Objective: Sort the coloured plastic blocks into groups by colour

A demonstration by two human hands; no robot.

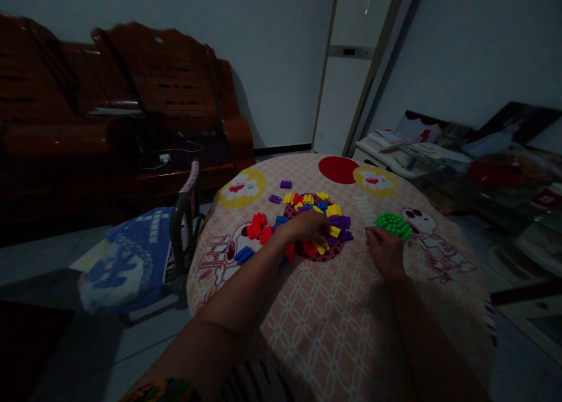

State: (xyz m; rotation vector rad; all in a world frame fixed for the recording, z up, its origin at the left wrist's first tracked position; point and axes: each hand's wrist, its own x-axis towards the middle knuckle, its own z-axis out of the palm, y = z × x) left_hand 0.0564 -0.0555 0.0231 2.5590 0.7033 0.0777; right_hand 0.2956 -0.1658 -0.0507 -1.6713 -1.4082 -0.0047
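Note:
My left hand (311,226) reaches down into a loose pile of small plastic toy pieces, its fingers curled over them. Around its fingertips lie a yellow piece (335,232) and purple pieces (346,236); what the fingers grip is hidden. Red pieces (258,225) and a blue piece (244,255) are left of the wrist. On the right, my right hand (387,253) has thumb and fingers pinched together just above the tablecloth; anything between them is too small to make out. Beside it sits a bumpy green cluster (394,225), with a whitish strip (365,210) behind the fingertips.
A patterned cloth covers the round table (307,326). Two purple pieces (285,184) lie apart near the far side. A chair (140,256) with a blue cover stands at the left, wooden seating (167,86) behind. A cluttered glass-topped table (456,174) is at the right.

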